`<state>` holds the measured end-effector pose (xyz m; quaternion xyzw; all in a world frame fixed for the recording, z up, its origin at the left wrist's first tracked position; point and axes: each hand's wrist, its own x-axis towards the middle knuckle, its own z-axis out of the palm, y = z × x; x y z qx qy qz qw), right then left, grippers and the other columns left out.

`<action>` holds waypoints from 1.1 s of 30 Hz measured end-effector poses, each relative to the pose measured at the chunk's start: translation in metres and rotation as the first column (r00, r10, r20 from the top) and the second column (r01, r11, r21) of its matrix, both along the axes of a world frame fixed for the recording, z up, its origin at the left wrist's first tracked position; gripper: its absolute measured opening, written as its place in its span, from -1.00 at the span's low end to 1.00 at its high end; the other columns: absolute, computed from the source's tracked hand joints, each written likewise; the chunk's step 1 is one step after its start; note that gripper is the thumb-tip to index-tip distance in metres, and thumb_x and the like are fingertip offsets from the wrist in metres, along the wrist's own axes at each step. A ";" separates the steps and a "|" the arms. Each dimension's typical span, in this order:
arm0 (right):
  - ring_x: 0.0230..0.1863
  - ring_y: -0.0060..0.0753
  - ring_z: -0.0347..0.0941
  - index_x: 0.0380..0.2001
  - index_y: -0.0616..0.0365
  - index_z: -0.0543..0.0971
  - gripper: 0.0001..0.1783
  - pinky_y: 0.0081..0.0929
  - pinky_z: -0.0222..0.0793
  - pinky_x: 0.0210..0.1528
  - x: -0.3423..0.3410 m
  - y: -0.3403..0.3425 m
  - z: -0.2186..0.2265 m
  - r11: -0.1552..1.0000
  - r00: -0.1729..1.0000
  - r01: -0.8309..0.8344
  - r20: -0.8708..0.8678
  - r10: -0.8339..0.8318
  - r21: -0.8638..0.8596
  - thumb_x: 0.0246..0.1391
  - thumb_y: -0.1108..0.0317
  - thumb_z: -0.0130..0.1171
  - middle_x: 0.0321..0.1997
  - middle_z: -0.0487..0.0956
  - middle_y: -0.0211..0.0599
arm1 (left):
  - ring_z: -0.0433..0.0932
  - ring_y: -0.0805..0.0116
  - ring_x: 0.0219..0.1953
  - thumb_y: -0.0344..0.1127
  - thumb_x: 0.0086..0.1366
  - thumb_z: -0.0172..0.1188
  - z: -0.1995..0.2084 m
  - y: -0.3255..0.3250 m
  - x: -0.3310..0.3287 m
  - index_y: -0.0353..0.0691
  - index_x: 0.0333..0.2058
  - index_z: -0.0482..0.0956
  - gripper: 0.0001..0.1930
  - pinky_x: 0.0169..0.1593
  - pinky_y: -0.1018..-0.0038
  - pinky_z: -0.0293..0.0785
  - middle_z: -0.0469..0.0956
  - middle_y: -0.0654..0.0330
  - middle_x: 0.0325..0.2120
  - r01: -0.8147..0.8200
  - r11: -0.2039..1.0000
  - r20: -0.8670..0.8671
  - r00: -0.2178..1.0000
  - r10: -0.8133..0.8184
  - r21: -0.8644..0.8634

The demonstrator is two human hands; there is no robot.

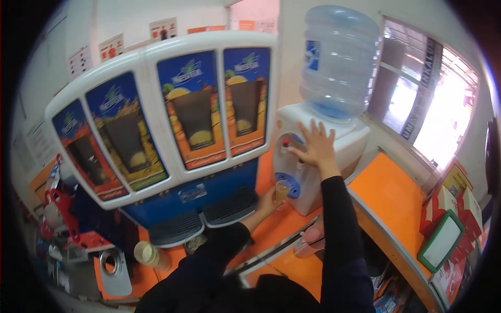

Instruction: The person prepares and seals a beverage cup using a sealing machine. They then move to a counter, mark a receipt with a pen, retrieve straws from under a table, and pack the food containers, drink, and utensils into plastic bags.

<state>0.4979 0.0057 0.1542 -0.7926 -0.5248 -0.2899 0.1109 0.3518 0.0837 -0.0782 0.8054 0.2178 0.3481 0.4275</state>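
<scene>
1. The cup [283, 190] is looking small and see-through, with a yellowish tint; its contents are too small to make out.
2. It is sitting in front of the dispenser [309, 202], low on its face, below the taps.
3. The left hand [267, 202] is curling around the cup, its fingers closing on the side.
4. The right hand [318, 146] is spreading its fingers wide against the dispenser's upper front, grasping nothing; its thumb is pointing toward the red tap [285, 143], though contact is hard to tell.
5. A bluish bottle [339, 65] is standing upside down on the dispenser.
6. Left of it, a drink machine [150, 107] is resting on the orange counter [292, 225].
</scene>
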 end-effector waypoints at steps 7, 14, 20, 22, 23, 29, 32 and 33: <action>0.41 0.07 -0.10 0.35 -0.40 -0.01 0.01 0.38 -0.21 0.24 0.011 0.000 -0.006 0.992 0.994 0.109 0.039 -0.107 -0.067 -0.15 -0.52 -0.08 0.42 0.01 -0.10 | 0.58 0.20 -0.16 -0.29 -0.01 0.40 0.041 -0.080 -0.171 -0.27 -0.03 0.41 -0.44 -0.13 0.36 0.52 0.55 0.05 -0.21 0.006 0.992 -0.050 0.999 -0.012 -0.123; 0.42 0.03 -0.10 0.33 -0.42 0.03 -0.05 0.35 -0.19 0.25 -0.007 0.006 0.001 0.976 0.979 0.193 0.089 -0.185 -0.097 -0.12 -0.45 -0.02 0.42 0.03 -0.13 | 0.56 0.15 -0.20 -0.22 0.01 0.38 0.020 -0.115 -0.337 -0.27 -0.03 0.41 -0.45 -0.19 0.34 0.54 0.52 0.02 -0.19 -0.283 0.945 -0.241 0.941 0.239 -0.167; 0.43 0.01 -0.13 0.33 -0.42 0.04 -0.03 0.32 -0.23 0.28 -0.011 0.003 -0.003 0.969 0.976 0.213 0.078 -0.205 -0.122 -0.14 -0.47 -0.02 0.42 0.01 -0.12 | 0.54 0.04 -0.25 -0.16 0.04 0.33 -0.006 -0.096 -0.387 -0.24 -0.03 0.42 -0.46 -0.21 0.27 0.51 0.51 0.01 -0.24 -0.469 0.869 -0.350 0.797 0.492 0.154; 0.43 0.00 -0.13 0.33 -0.42 0.04 -0.03 0.32 -0.22 0.29 -0.015 0.002 -0.001 0.966 0.973 0.224 0.087 -0.213 -0.133 -0.14 -0.47 -0.02 0.42 0.00 -0.13 | 0.54 0.02 -0.26 -0.16 0.04 0.32 -0.006 -0.093 -0.392 -0.23 -0.02 0.42 -0.46 -0.21 0.24 0.49 0.51 0.01 -0.25 -0.481 0.838 -0.377 0.748 0.546 0.259; 0.43 -0.01 -0.13 0.33 -0.42 0.04 -0.03 0.31 -0.21 0.29 -0.016 0.001 -0.001 0.964 0.973 0.224 0.089 -0.213 -0.140 -0.14 -0.47 -0.01 0.43 0.00 -0.13 | 0.53 0.02 -0.26 -0.15 0.03 0.32 -0.002 -0.094 -0.393 -0.20 -0.01 0.42 -0.46 -0.21 0.21 0.48 0.51 0.02 -0.25 -0.486 0.813 -0.434 0.687 0.583 0.321; 0.43 -0.02 -0.12 0.33 -0.41 0.05 -0.02 0.31 -0.17 0.27 -0.013 -0.001 -0.002 0.967 0.972 0.217 0.122 -0.201 -0.132 -0.15 -0.47 0.00 0.42 0.01 -0.14 | 0.51 0.05 -0.24 -0.17 -0.01 0.34 0.008 -0.085 -0.390 -0.11 0.00 0.43 -0.45 -0.24 0.22 0.47 0.49 0.08 -0.28 -0.397 0.746 -0.531 0.528 0.662 0.535; 0.42 -0.01 -0.11 0.33 -0.41 0.05 -0.03 0.31 -0.16 0.27 -0.015 -0.002 -0.003 0.968 0.971 0.217 0.130 -0.201 -0.127 -0.14 -0.46 0.00 0.42 0.02 -0.14 | 0.51 0.09 -0.24 -0.20 -0.05 0.35 0.015 -0.080 -0.386 -0.09 -0.01 0.44 -0.44 -0.28 0.26 0.48 0.50 0.10 -0.30 -0.314 0.683 -0.519 0.468 0.716 0.660; 0.42 -0.01 -0.11 0.33 -0.41 0.05 -0.03 0.31 -0.15 0.27 -0.014 -0.002 -0.003 0.969 0.971 0.216 0.134 -0.200 -0.120 -0.14 -0.45 0.00 0.42 0.02 -0.14 | 0.51 0.11 -0.25 -0.21 -0.07 0.36 0.017 -0.079 -0.384 -0.08 -0.01 0.45 -0.43 -0.29 0.29 0.49 0.50 0.12 -0.31 -0.286 0.647 -0.505 0.436 0.745 0.707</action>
